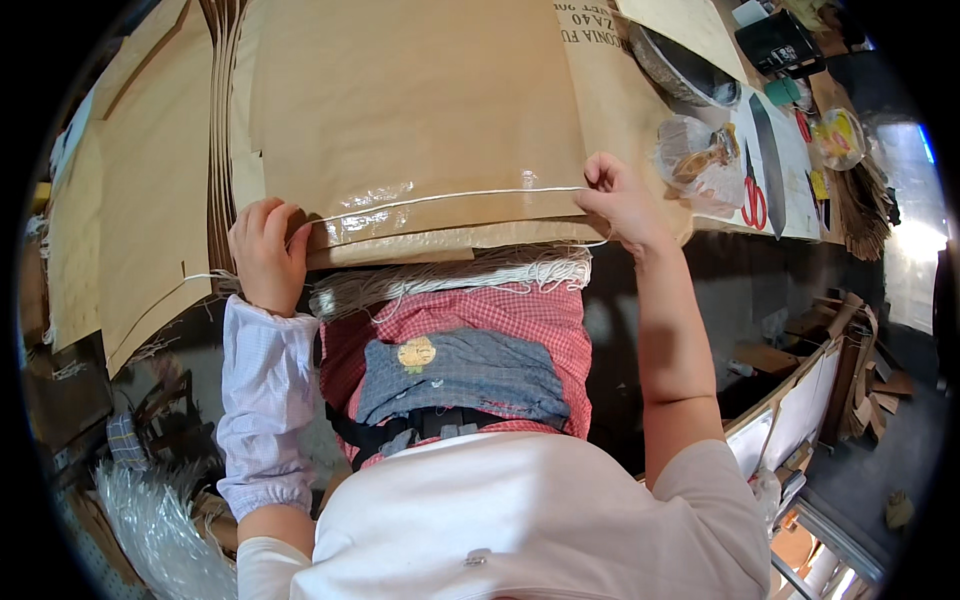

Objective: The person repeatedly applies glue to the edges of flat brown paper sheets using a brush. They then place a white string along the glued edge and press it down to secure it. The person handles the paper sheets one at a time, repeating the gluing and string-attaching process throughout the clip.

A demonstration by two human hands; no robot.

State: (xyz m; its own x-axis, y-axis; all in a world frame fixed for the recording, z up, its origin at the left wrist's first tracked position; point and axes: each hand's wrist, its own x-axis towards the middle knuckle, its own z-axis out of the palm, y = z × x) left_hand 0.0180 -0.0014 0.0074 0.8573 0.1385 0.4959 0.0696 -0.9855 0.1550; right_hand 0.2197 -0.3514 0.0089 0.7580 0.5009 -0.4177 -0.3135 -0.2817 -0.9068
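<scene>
A white string (450,200) runs nearly straight across the brown kraft paper (420,110), just behind its front edge. My left hand (268,252) is closed at the string's left end, fingers curled and thumb by the paper. My right hand (620,205) pinches the other end, and a short tail hangs below it. Shiny, wet-looking patches show on the paper along the string. Below the table edge, a bundle of loose white strings (460,280) lies across my lap on a red checked apron (480,312).
Fanned brown paper sheets (155,190) lie at left. To the right are a clear plastic bag (690,160), red-handled scissors (754,195), a long dark blade (768,150) and a round bowl (680,65). A black container (778,45) stands at the far right.
</scene>
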